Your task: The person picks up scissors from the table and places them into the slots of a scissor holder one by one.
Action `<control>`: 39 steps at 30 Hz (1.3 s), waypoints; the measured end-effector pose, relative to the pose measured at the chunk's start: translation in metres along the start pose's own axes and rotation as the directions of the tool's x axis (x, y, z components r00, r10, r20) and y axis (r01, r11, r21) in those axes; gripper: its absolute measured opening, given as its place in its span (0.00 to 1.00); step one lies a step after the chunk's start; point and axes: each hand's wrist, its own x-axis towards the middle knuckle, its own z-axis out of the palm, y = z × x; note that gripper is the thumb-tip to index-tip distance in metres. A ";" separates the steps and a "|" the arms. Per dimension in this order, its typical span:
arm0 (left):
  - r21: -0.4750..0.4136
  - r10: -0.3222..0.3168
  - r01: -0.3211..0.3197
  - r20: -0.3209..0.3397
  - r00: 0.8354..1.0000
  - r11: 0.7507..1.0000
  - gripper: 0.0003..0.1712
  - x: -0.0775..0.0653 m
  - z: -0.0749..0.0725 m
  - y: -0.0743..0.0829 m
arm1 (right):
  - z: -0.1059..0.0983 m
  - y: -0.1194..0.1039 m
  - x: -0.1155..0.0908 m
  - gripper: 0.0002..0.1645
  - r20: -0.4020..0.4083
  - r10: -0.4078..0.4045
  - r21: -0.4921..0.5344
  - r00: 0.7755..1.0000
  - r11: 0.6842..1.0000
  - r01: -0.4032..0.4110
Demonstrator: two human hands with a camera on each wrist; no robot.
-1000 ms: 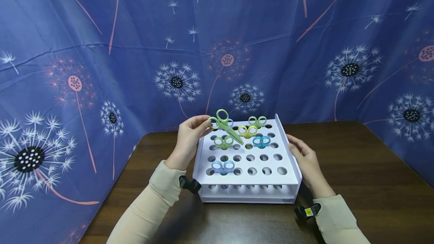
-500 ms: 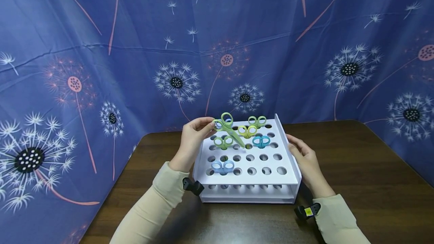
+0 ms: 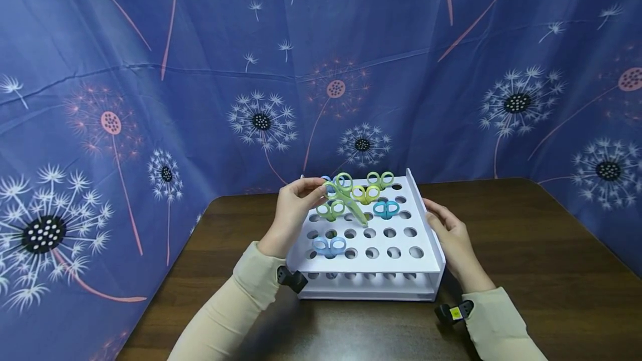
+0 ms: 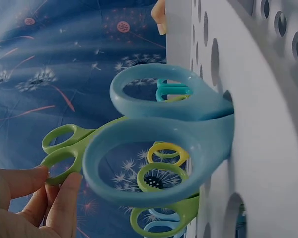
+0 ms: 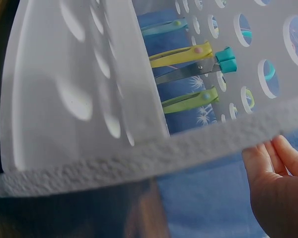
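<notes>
My left hand (image 3: 293, 210) pinches one handle ring of a pair of green scissors (image 3: 357, 210). The pair hangs tilted above a white rack (image 3: 371, 264) full of round holes, its blades pointing down and right. In the left wrist view, thumb and fingertips grip the ring of these green scissors (image 4: 82, 144); blue scissors (image 4: 208, 136) standing in the rack hide the blades. At the rack's right side wall, my right hand (image 3: 456, 241) rests with extended fingers. The right wrist view has the right hand's fingertips (image 5: 279, 141) touching the wall's edge.
Upright in the rack's holes stand light blue scissors (image 3: 329, 248), green scissors (image 3: 330, 214), yellow scissors (image 3: 366, 199), teal scissors (image 3: 386, 212) and more green scissors (image 3: 381, 184) at the back. A brown wooden table (image 3: 526, 238) bears the rack; a blue patterned cloth (image 3: 426, 99) hangs behind.
My left hand has moved right and slightly down in the head view, carrying the green scissors further over the rack. The right hand and the rack have stayed practically still.
</notes>
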 end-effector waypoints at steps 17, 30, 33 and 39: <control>0.030 -0.016 0.016 0.022 1.000 0.999 0.11 -0.002 0.005 0.000 | 0.000 -0.001 -0.001 0.30 0.004 0.008 0.007 1.000 1.000 -0.008; 0.089 0.021 -0.026 0.053 0.998 0.996 0.10 -0.001 0.009 -0.005 | -0.001 -0.002 0.001 0.30 0.000 -0.015 -0.007 1.000 1.000 0.015; 0.139 0.040 -0.048 0.061 0.997 0.989 0.09 -0.001 0.011 -0.007 | 0.000 -0.001 0.001 0.30 0.008 -0.031 0.037 0.999 0.999 0.031; 0.220 0.077 -0.096 0.094 0.993 0.971 0.09 -0.001 0.016 -0.009 | 0.000 0.001 0.000 0.29 0.017 -0.057 0.082 0.998 0.995 0.055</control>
